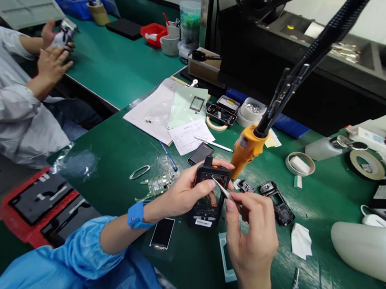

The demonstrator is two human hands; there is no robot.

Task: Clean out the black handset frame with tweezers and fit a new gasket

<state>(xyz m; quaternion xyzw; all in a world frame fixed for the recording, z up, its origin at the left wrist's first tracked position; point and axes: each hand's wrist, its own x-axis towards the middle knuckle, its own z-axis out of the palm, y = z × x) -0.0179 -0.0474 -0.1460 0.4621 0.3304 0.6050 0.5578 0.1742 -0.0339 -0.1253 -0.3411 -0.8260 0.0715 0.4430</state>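
Observation:
My left hand (187, 186) is closed round a black handheld radio (205, 208) with a stubby antenna and an orange button on top. A white label sits at its lower end. My right hand (253, 229) pinches metal tweezers (222, 188), their tips at the upper part of the radio's front. Whether the tips grip anything is too small to tell. Below the radio lies a small display panel (162, 232). Beside my right hand is a light-blue frame-shaped sheet (227, 259). A green circuit board (158, 185) rests left of my left hand.
An orange tool (247, 147) hangs just beyond the radio. To the right lie an opened black housing (278, 204), a white wipe (301, 241) and a small screwdriver (296, 283). Papers (190, 134) and a pen (214, 144) lie behind. A co-worker's hands (51, 62) hold a device at far left.

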